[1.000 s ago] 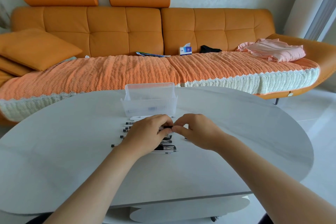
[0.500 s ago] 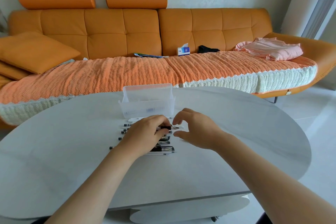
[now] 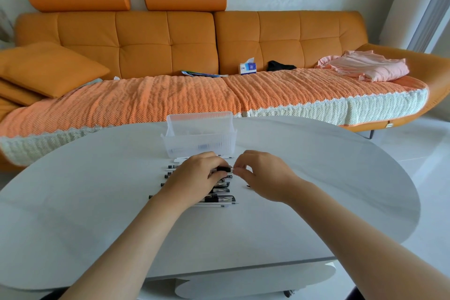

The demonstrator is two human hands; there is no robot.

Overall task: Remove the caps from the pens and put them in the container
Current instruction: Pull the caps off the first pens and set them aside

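1. Locate the container (image 3: 198, 137): one clear plastic bin, open at the top, standing on the white table (image 3: 328, 178). The table's far edge runs just behind the container. One orange sofa (image 3: 190, 41) lies beyond that edge.
2. Note the free room. Bare tabletop extends widely to the left and to the right of the container. In front of the container it continues past the pens to the near edge.
3. Find the row of pens (image 3: 219, 198) just in front of the container, laid parallel to its long wall. Your left hand covers the middle of the row. At least five pen ends show to the left of that hand; the full count cannot be told.
4. Your left hand (image 3: 194, 179) is in front of the container. Its fingers curl round one pen (image 3: 224, 169) at the black section.
5. Your right hand (image 3: 263, 175) is in front and to the right of the container. Its thumb and forefinger pinch the right end of the same pen. Whether a cap sits there is too small to tell.
6. One small dark piece (image 3: 248, 186) lies on the table front-right of the container, apart from the row.
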